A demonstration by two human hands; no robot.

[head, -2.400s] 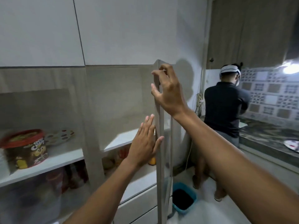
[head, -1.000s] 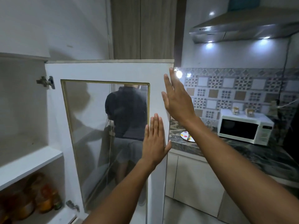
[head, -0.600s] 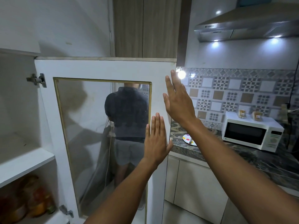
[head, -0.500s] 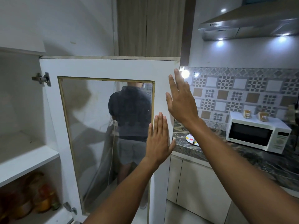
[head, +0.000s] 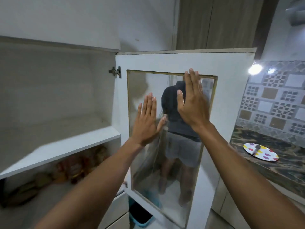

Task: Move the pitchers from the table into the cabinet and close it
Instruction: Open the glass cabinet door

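A view from a head-worn camera, looking at an open cabinet (head: 57, 100) that fills the left half of the frame. Its white door (head: 184, 63) with a glass pane stands swung out at the centre of the frame, hinged at its left edge.

Two bare arms reach up from the bottom of the frame. The left hand (head: 147, 121) is flat, fingers straight and close together, palm toward the glass at centre frame; it holds nothing. The right hand (head: 193, 103) is just right of it and higher, also flat with fingers extended, its fingertips reaching the top edge of the pane; it holds nothing. Whether either palm actually touches the glass cannot be told.

Through the glass, a person (head: 179, 129) in a dark top and grey shorts stands with their back turned.

Inside the cabinet, the upper white shelf (head: 66, 146) is bare in the part that shows. Below it, at lower left, sit blurred brown and reddish items (head: 74, 167) too indistinct to identify. No pitcher can be made out anywhere in view.

At the right edge, a dark marbled surface (head: 272, 166) carries a white plate (head: 260, 152) with coloured spots, under a patterned tile wall (head: 277, 100). A blue bin (head: 140, 217) sits on the floor at bottom centre.
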